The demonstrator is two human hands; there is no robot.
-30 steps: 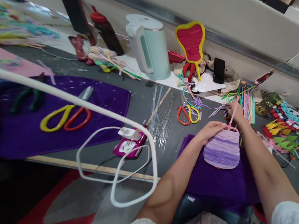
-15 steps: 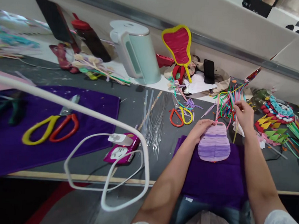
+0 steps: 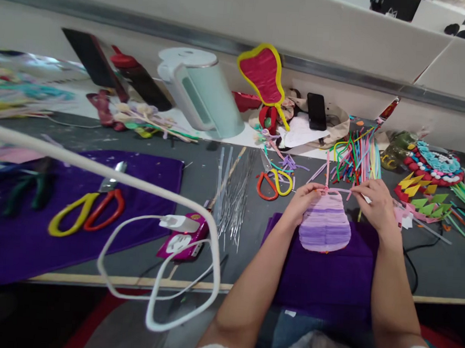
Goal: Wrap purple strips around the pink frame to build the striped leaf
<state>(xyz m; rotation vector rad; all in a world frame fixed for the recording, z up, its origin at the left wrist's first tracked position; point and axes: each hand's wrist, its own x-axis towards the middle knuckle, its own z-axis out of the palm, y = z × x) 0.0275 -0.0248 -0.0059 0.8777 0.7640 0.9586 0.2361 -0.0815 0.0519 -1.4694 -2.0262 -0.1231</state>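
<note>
A pink-and-purple striped panel (image 3: 325,224), apparently made of pipe cleaners, lies over a folded purple cloth (image 3: 324,279) at the table's front edge. My left hand (image 3: 304,199) is closed on the panel's upper left corner, its fingertips at the knot of pink stems. Pinched between the fingers of my right hand (image 3: 376,204) is the end of a pink pipe cleaner (image 3: 344,191), stretched sideways from that knot. Another pink stem (image 3: 328,166) sticks up from the top of the panel.
Several coloured pipe cleaners (image 3: 357,155) lie behind my hands. Left of them are scissors (image 3: 274,183) and silver wires (image 3: 234,211). A kettle (image 3: 206,93) stands at the back. A white cable (image 3: 153,182) crosses the left front, over larger scissors (image 3: 90,207) on purple cloth. Finished-looking decorations (image 3: 433,165) lie right.
My right hand has come down from the pipe cleaner bunch toward the panel's top right and now pulls the pink stem sideways. My left hand keeps its hold. The camera view has shifted slightly.
</note>
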